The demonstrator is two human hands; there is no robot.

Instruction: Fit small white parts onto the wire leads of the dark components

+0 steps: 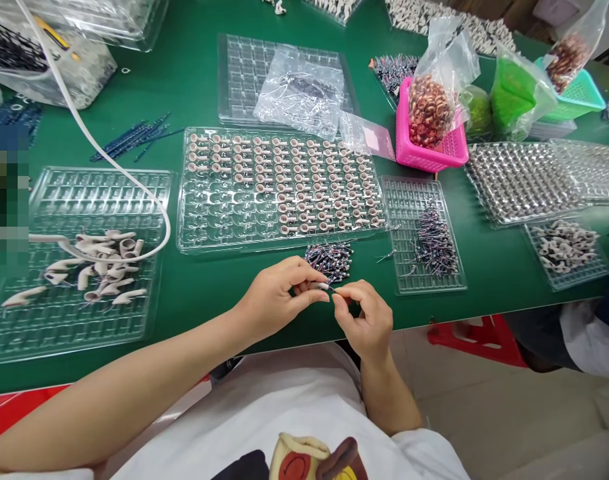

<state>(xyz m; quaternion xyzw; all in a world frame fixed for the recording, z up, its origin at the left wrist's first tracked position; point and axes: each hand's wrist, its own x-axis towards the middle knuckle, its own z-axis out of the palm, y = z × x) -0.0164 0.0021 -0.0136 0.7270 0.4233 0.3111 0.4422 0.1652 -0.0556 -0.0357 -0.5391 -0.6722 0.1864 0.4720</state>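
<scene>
White part [319, 285], off near side of big tray [224, 208], pinched in left hand [274, 293]; right hand [365, 317] pinched closed on what looks like thin wire [331, 289] at its end. Probably best: hold part still, keep wire in line, no tugging. Big tray: rows of cup-ended pieces [287, 219]. Small tray [404, 277] right of it: wired pieces [435, 243]. Pink basket [429, 157] behind-right: bagged copper-coloured bits [427, 110].

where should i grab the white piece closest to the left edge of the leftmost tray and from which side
Pinch the white piece across the middle of its long body, probably from above with the left hand, the nearer one. It lies apart from the heap, so both long sides look free.
</scene>
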